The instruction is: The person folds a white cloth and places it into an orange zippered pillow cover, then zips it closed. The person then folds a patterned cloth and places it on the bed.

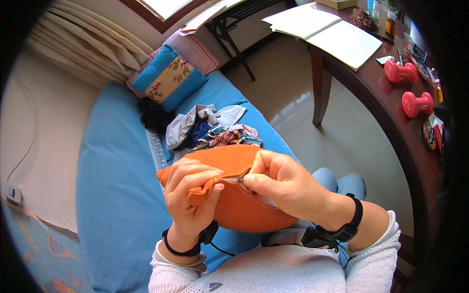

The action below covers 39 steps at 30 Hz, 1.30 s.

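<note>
An orange cushion cover (253, 216) with a white filling inside is held up before my lap. My left hand (190, 186) grips its corner, bunched between thumb and fingers, at one end of the zipper. With thumb and forefinger, my right hand (282, 179) pinches the zipper (234, 180) near its slider, which the fingertips partly hide. To the right of the slider the zipper gapes and white material shows in the gap; to the left its two edges lie close together.
The blue sofa (110, 175) carries crumpled clothes (216, 128) and a blue floral pillow (166, 78). At the right stands a dark wooden table (377, 91) with an open notebook (326, 33), two pink dumbbells (417, 104) and small items. A wall socket (14, 194) is at far left.
</note>
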Motion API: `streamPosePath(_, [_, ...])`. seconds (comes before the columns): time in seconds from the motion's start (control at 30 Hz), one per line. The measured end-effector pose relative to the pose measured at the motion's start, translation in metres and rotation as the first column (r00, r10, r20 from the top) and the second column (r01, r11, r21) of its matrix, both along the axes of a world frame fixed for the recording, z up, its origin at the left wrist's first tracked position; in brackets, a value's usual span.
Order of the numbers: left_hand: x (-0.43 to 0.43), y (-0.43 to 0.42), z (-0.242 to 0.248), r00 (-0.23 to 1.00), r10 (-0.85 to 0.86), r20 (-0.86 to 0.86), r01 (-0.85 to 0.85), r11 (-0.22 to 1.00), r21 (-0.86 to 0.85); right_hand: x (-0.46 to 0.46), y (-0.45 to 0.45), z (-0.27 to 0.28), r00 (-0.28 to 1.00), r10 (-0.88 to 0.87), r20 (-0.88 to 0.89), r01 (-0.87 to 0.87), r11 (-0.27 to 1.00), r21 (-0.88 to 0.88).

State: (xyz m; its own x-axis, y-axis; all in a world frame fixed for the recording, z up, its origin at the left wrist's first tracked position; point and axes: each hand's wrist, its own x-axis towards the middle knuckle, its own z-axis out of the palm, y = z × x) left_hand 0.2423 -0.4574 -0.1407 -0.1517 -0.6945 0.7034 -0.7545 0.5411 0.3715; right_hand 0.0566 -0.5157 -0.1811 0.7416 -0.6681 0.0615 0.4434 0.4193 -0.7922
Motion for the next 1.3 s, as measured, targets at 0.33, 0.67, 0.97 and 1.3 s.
streamPosePath(0.33, [0.001,0.001,0.008,0.998,0.044,0.041,-0.043,0.999,-0.025,-0.016,-0.007,0.001,0.947,-0.014,-0.320,-0.032,0.990,-0.137])
streamPosePath(0.67, [0.020,0.011,0.025,0.971,0.022,-0.240,-0.060,0.986,-0.155,-0.018,-0.029,0.060,0.904,-0.288,-0.316,-0.043,0.674,-0.738])
streamPosePath(0.97, [0.065,0.035,-0.030,0.738,0.449,-0.504,-0.360,0.894,0.268,-0.025,-0.023,0.009,0.775,-0.474,-0.418,-0.339,0.245,-0.908])
streamPosePath(1.3, [0.093,0.058,-0.026,0.760,0.336,0.557,-0.522,0.826,0.212,0.038,0.009,-0.033,0.732,-0.456,-0.506,-0.523,0.101,-0.846])
